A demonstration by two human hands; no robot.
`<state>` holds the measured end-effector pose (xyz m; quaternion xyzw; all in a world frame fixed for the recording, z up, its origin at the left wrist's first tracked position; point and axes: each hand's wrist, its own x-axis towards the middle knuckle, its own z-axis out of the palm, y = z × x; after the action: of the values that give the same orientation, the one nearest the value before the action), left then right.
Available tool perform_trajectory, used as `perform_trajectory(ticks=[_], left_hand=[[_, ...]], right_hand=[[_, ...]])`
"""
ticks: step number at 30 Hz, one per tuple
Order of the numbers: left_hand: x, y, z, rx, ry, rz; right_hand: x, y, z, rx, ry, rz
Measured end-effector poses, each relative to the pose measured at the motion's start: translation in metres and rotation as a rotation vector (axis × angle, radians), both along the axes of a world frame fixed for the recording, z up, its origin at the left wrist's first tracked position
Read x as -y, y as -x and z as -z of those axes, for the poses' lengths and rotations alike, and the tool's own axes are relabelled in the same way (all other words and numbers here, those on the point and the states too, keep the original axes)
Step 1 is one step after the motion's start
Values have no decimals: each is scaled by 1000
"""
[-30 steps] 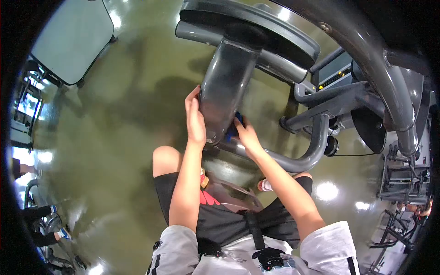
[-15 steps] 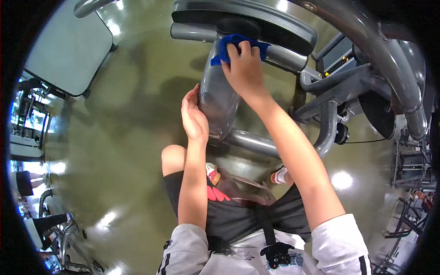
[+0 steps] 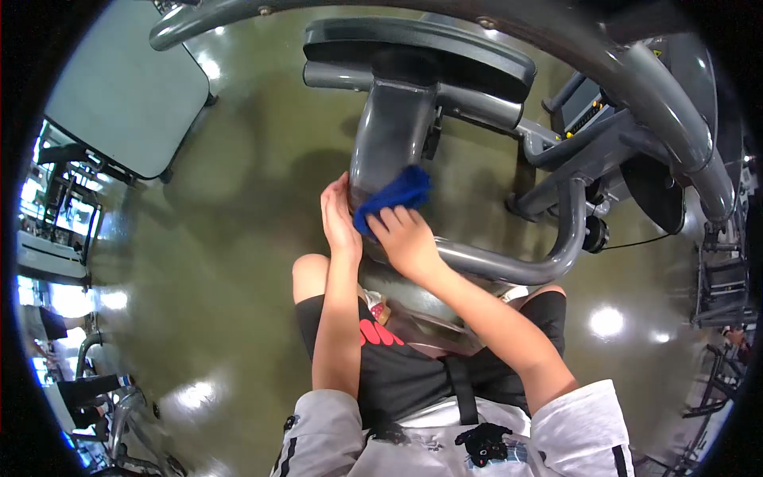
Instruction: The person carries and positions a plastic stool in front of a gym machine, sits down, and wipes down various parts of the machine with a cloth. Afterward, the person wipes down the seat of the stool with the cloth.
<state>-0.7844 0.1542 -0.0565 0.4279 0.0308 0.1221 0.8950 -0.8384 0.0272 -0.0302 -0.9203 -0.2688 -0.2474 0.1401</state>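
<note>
A blue cloth (image 3: 401,192) lies bunched against the near end of a glossy grey metal post (image 3: 389,131) of a gym machine. My right hand (image 3: 407,242) presses on the cloth, its fingers curled over the near edge. Along the left side of the post rests my left hand (image 3: 340,219), fingers stretched out and holding nothing. The post runs up to a dark padded seat (image 3: 417,44) at the top of the view. Below my right hand, a grey tube of the frame (image 3: 501,261) curves off to the right.
A thick grey bar (image 3: 556,28) arches across the top and down the right side. A large pale board (image 3: 123,87) stands at upper left. Other gym machines line both sides, with a person's leg (image 3: 87,387) at far left. The floor (image 3: 214,262) is shiny green.
My right hand has drawn the blue cloth down the post from near the seat to its near end. My left hand stays at the post's side, slightly lower.
</note>
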Motion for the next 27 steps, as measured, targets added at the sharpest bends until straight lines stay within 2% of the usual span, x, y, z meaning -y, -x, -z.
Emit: perform_trajectory(ticks=[1, 2, 3, 4, 6, 8, 9, 10, 12, 14, 17, 18, 20, 21, 26, 27], left_hand=[[-3, 5, 0, -44, -49, 12], [-6, 12, 1, -91, -99, 24], [-13, 19, 7, -167, -302, 14], [-16, 29, 6, -166, -313, 15], [-20, 51, 6, -335, -641, 97], [-13, 71, 17, -388, -588, 215], [-5, 78, 16, -400, -587, 303], [5, 82, 13, -409, -584, 391], [30, 92, 8, -169, -772, 520], [47, 102, -9, -132, -697, 833], [66, 121, -8, -206, -595, 966], [67, 122, -6, -212, -597, 973], [65, 118, -2, -126, -813, 996], [66, 117, -8, -80, -955, 914], [61, 115, -12, -9, -998, 813], [61, 117, -15, -178, -822, 834]], right_hand=[[3, 9, 3, 12, -10, 3], [8, 18, 6, -109, 3, 22], [14, 28, 11, -234, 15, 39], [19, 37, 21, -339, -155, 110], [40, 48, 37, -533, -433, 128], [60, 58, 33, -804, -753, 168], [70, 62, 58, -871, -973, 169], [79, 69, 32, -1167, -1248, 87], [91, 86, 19, -1288, -1492, 55], [102, 101, 4, -1326, -1566, 40], [117, 114, 14, -1324, -1693, 110], [119, 117, 8, -1339, -1687, 184], [126, 117, 13, -1298, -1605, 226], [131, 116, 19, -1301, -1559, 190], [133, 115, 27, -1190, -1478, 169], [133, 115, 26, -1162, -1480, 156]])
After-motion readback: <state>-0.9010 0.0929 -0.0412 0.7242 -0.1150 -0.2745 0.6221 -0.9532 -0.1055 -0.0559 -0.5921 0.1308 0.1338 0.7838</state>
